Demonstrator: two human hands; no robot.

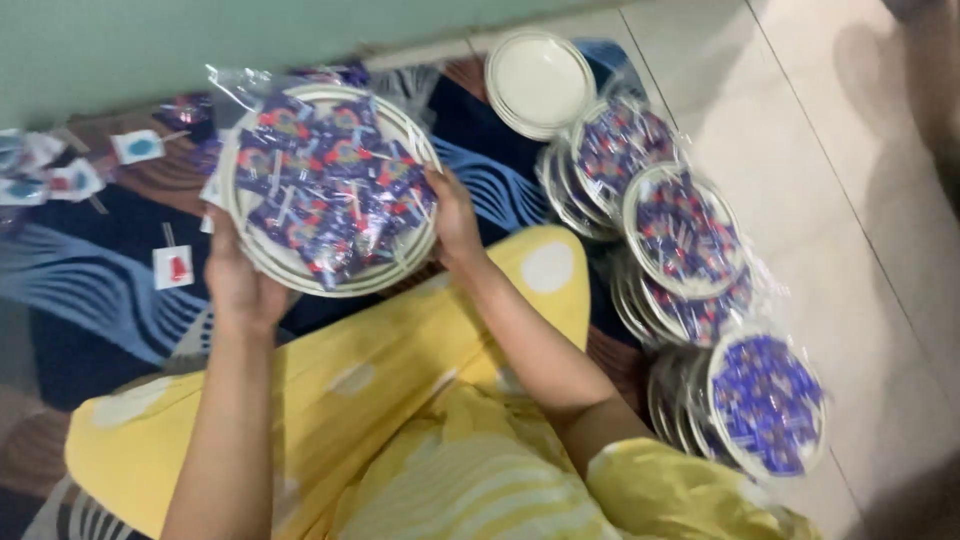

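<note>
Cream-white and round, the plate [262, 252] is held up over the person's yellow-clad lap, tilted toward the camera; the left hand [236, 282] grips its lower left rim with fingers curled underneath, and the right hand [455, 220] clasps the right rim, thumb on the face and fingers closed behind it. Blue and red sachets [325, 180] heap across the plate's face, and clear plastic wrap [232, 82] rises loose above its top edge; the work looks to be at the wrapping stage, with the film not yet drawn tight, so a sound next move would call for keeping the plate level enough that nothing slides while the film is pulled over.

On the right, along the pale tiled floor [880, 200], wrapped plates [685, 230] full of the same sachets lean in overlapping stacks; beyond them sits a stack of empty plates [540, 80] holding nothing. Loose white sachets [172, 266] lie scattered on the dark patterned mat [90, 280] at left.
</note>
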